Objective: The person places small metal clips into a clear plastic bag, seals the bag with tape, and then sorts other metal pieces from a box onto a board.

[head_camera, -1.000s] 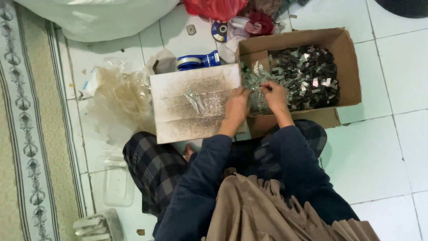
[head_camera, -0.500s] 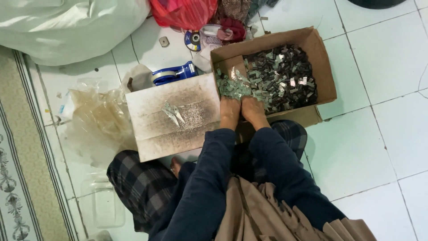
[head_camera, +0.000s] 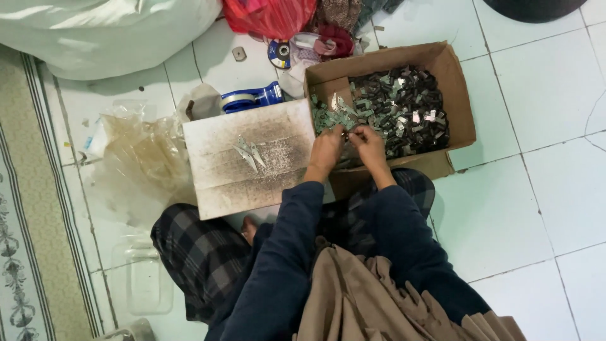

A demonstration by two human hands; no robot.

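Note:
My left hand [head_camera: 325, 150] and my right hand [head_camera: 367, 140] meet over the near left corner of an open cardboard box [head_camera: 454, 82]. Between the fingertips of both hands I pinch a small metal piece [head_camera: 344, 131]. The box holds a heap of several small dark and shiny metal parts [head_camera: 398, 107], with greenish ones [head_camera: 328, 113] at its left end. Left of the hands lies a stained white board [head_camera: 246, 158] with a few thin metal blades [head_camera: 249, 151] on it.
A blue tape dispenser [head_camera: 252, 99] sits behind the board. Crumpled clear plastic [head_camera: 139, 151] lies to the left, a white sack [head_camera: 107, 31] and red bag [head_camera: 268, 16] at the back. A patterned rug [head_camera: 25, 221] borders the white tiles. A clear tub [head_camera: 145, 284] stands by my knee.
Both hands have stayed at the box's near left corner, with the fingertips now together over the parts. The camera view has shifted, and the box and board sit a little differently in frame.

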